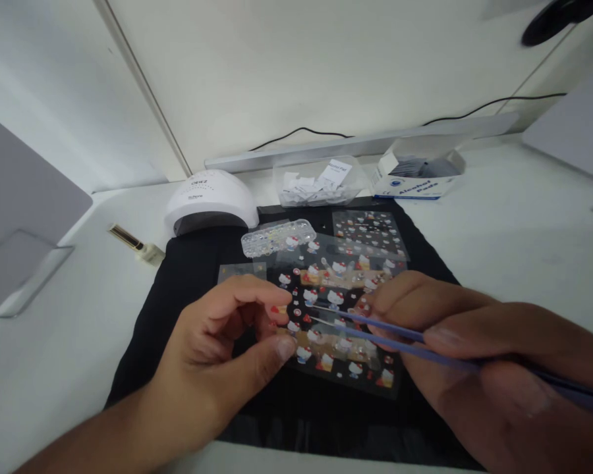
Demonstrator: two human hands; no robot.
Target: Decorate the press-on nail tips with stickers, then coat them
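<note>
My right hand (474,349) grips a pair of lavender tweezers (400,339). Their two tips are slightly apart over a clear sticker sheet (336,375) printed with small white cartoon cats in red bows. My left hand (227,342) is at the sheet's left edge, thumb and index finger curved and apart with no object visible between them. Whether its farther fingers touch the sheet is hard to tell. Beyond the sheet lie a clear case of small gems (279,238) and a second sticker sheet (370,232). A black cloth (178,296) is underneath.
At the back stand a white nail lamp (212,194), a clear bin (321,184) of white packets and an open alcohol pad box (415,174). A small bottle with a gold-and-black cap (128,237) lies left on the white table (518,217). A black cable (301,130) runs behind.
</note>
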